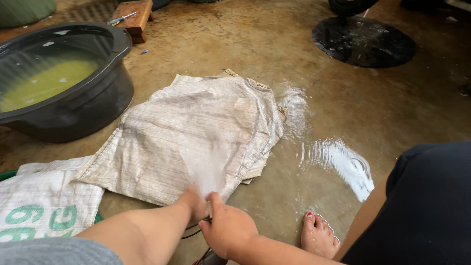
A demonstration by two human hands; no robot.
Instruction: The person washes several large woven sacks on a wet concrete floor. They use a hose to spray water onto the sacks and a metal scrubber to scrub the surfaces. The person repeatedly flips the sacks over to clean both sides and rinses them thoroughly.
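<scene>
The wet concrete floor [373, 113] carries a dirty woven sack [196, 137], spread flat at centre. A second sack [44, 201] with green print lies at left, a black basin [64, 83] of yellowish liquid behind it. A black disc [364, 41] lies well apart at upper right.

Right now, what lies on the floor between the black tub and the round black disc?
In the head view, a dirty woven sack lies spread there, then wet concrete floor between the black tub and the black disc.
</scene>
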